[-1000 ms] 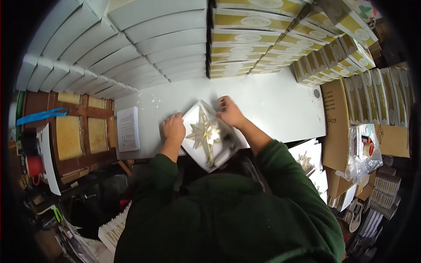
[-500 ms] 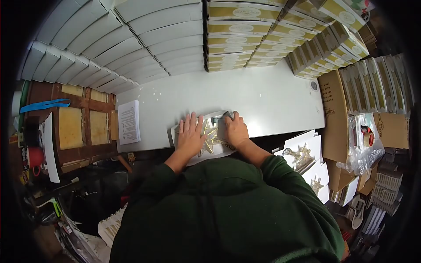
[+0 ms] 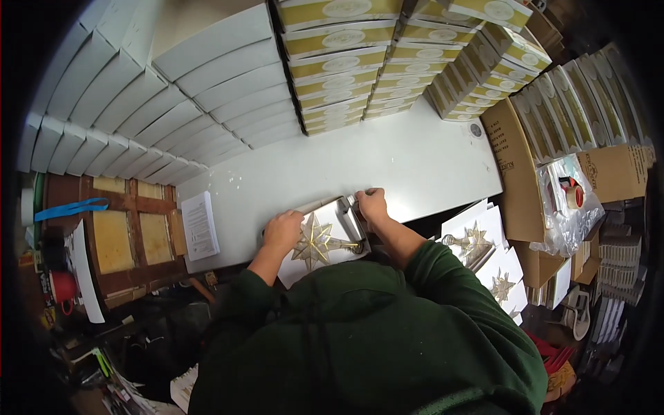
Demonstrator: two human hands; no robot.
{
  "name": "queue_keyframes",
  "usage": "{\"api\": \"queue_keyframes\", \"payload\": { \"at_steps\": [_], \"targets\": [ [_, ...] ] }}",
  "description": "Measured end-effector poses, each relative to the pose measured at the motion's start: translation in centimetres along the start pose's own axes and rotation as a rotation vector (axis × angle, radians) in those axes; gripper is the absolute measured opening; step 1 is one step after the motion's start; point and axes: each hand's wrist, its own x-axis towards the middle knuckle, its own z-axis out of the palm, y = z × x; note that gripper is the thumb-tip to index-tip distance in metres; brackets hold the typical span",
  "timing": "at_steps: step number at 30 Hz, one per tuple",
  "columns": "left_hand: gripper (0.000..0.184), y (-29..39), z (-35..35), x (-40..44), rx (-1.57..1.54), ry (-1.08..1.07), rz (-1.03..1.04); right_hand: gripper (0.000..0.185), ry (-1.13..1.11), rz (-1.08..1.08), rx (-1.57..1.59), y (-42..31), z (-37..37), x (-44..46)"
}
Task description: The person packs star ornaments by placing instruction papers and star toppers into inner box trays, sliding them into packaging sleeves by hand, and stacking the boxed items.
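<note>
A gold star ornament (image 3: 315,242) with a coiled wire end lies on a white card or insert (image 3: 337,256) at the table's near edge, in what looks like a shallow box. My left hand (image 3: 282,232) rests on the left upper edge of the white piece, its fingers curled over it. At the right end, my right hand (image 3: 372,206) has its fingers closed around a small part at the box's corner, too small to name. The box's near side is partly hidden by my green hoodie.
A paper stack (image 3: 200,225) lies on the table (image 3: 415,162) at left. White boxes (image 3: 228,83) and gold-labelled boxes (image 3: 339,62) line the back. More stars (image 3: 476,242) on white cards, an open carton (image 3: 508,166) and plastic wrap (image 3: 553,232) stand at right.
The box has turned from tilted to lying across the table edge. My left hand has shifted from flat on it to its upper edge, and the star shows more fully. The view has swung.
</note>
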Motion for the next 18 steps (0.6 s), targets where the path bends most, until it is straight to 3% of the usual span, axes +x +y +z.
{"api": "queue_keyframes", "payload": {
  "at_steps": [1, 5, 6, 10, 15, 18],
  "targets": [
    [0.021, 0.2, -0.9, 0.3, 0.006, 0.007, 0.009, 0.038, 0.005, -0.005, 0.01, -0.7, -0.5, -0.2],
    [0.022, 2.3, -5.6, -1.6, 0.046, 0.345, 0.145, 0.049, -0.208, -1.231, -0.302, -5.1, -5.7, -5.0],
    [0.022, 2.8, -6.5, -2.2, 0.05, 0.349, 0.142, 0.049, -0.209, -1.237, -0.299, -6.1, -6.8, -5.9],
    [0.025, 4.3, -9.1, -3.7, 0.195, 0.563, 0.289, 0.054, -0.759, -0.956, -0.452, -8.9, -10.4, -8.0],
    [0.031, 3.3, -8.9, -2.4, 0.036, 0.567, 0.355, 0.046, -0.63, -0.826, -0.4, -8.6, -8.6, -6.6],
    [0.029, 2.6, -9.2, -2.9, -0.012, 0.508, 0.357, 0.045, -0.557, -1.024, -0.377, -8.2, -8.0, -6.2]
  ]
}}
